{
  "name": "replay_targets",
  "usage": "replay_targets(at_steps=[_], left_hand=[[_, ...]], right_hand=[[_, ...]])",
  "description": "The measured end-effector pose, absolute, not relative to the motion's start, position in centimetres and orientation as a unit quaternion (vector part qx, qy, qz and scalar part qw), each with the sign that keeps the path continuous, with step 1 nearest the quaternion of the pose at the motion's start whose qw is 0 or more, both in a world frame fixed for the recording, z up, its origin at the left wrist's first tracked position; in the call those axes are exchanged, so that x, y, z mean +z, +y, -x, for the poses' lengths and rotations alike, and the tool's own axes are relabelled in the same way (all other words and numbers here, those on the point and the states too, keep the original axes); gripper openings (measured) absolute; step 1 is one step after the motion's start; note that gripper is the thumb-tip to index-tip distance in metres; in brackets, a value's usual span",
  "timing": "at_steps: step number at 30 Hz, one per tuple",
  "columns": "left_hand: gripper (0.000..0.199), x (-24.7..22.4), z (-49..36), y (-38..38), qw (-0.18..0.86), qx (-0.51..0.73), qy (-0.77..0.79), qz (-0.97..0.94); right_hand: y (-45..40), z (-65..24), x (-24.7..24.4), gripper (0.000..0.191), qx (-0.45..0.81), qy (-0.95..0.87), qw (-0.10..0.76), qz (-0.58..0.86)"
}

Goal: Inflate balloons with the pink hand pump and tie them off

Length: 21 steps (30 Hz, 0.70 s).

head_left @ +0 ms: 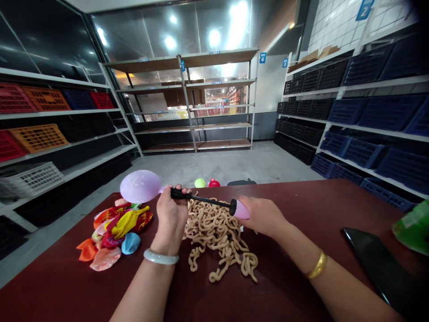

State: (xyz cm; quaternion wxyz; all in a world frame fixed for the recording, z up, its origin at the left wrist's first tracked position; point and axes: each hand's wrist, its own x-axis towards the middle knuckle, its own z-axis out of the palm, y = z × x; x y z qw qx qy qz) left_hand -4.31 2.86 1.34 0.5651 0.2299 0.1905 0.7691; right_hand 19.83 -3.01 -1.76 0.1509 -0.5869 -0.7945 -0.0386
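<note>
A hand balloon pump, its black rod [211,201] drawn out, spans my two hands above the table. My left hand [170,213] is closed round the black handle end, where the neck of a partly inflated purple balloon [140,186] sits; the balloon points left. My right hand [263,215] grips the pump's pink-purple barrel [241,210], which is mostly hidden by the fingers. Below the pump lies a heap of tan, curly, rope-like strands [217,230]. Deflated balloons [117,228] in several colours are piled left of my left hand.
The dark red table [288,286] carries a black flat object [372,255] and a green, partly cut-off item [414,228] at the right. Beyond its far edge, a green balloon [200,183] and a red one [214,183] show. Shelves with crates [389,112] line the sides.
</note>
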Motion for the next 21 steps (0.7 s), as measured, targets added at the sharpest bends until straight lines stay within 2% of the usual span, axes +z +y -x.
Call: replay_targets(at_steps=[6,15,21], left_hand=[[0.013,0.3,2.5,2.4,0.558,0.775,0.176,-0.239],[0.017,-2.4,-3.8,-1.4,0.639,0.702,0.186,-0.253],[0.016,-1.8,-3.9,-2.0,0.614,0.712,0.202,-0.275]], right_hand=[[-3.1,-20.1,-2.0,0.04,-0.043,-0.786,0.127,0.603],[-4.2,-18.1,-1.9,0.027,-0.018,-0.786,0.169,0.595],[-4.6,-17.6,-1.8,0.032,-0.021,-0.79,0.183,0.585]])
